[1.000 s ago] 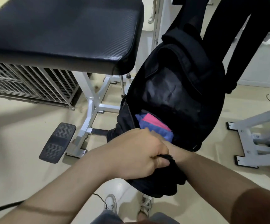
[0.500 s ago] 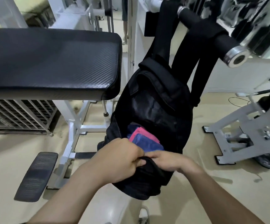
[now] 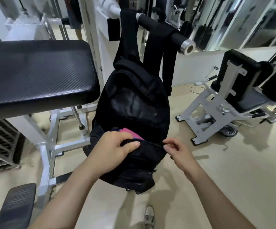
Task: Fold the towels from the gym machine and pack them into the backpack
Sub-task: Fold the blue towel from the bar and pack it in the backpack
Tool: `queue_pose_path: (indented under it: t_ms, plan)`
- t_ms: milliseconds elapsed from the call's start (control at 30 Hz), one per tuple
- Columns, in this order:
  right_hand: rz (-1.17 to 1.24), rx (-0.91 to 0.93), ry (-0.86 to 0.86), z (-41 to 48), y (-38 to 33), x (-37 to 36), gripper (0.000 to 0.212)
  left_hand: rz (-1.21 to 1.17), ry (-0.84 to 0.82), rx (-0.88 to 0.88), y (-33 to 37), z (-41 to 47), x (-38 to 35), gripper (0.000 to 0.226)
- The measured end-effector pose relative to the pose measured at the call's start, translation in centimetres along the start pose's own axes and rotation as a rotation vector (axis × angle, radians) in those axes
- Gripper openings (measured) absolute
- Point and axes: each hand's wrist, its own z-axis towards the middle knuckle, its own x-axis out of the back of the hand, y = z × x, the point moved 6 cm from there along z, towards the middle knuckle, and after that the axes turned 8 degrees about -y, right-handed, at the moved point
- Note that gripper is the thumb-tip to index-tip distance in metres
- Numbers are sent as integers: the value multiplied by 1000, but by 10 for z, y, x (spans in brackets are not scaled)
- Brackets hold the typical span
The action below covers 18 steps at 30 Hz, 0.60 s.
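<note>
A black backpack (image 3: pixel 134 100) hangs by its straps from a padded bar (image 3: pixel 165 33) of the gym machine. Folded towels, pink (image 3: pixel 129 132) over a sliver of blue, show inside its opening, mostly hidden by the front flap. My left hand (image 3: pixel 112 150) grips the front edge of the opening, thumb over the fabric. My right hand (image 3: pixel 177 150) pinches something small at the right end of the opening, seemingly the zipper pull, though it is too small to tell.
A black padded bench (image 3: pixel 34 71) on a white frame stands at the left, with a footrest (image 3: pixel 16 207) below it. Another white machine with a black seat (image 3: pixel 242 90) stands at the right. My shoe (image 3: pixel 149 216) is on the beige floor beneath the bag.
The view has tilted up, showing the bar and straps. My right hand has moved right along the opening to its right end. Less of the towels shows now.
</note>
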Motion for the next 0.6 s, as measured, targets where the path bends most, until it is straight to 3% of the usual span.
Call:
queue_pose_path:
  t_ms: [133, 233, 300, 367, 500, 600]
  plan:
    - [184, -188, -213, 0, 41, -3, 33, -59, 133, -49, 18, 7, 5, 17]
    - [180, -169, -111, 15, 47, 1, 27, -141, 287, -72, 30, 13, 19, 23]
    - [196, -251, -34, 27, 62, 7, 15, -181, 357, -57, 36, 17, 30, 30]
    - [240, -335, -97, 37, 77, 4, 10, -223, 389, -23, 40, 19, 38, 36]
    - [470, -348, -222, 62, 83, -9, 26, -353, 395, 16, 47, 22, 39, 36]
    - [97, -195, -2, 83, 63, 10, 5, -416, 395, 39, 50, 26, 35, 39]
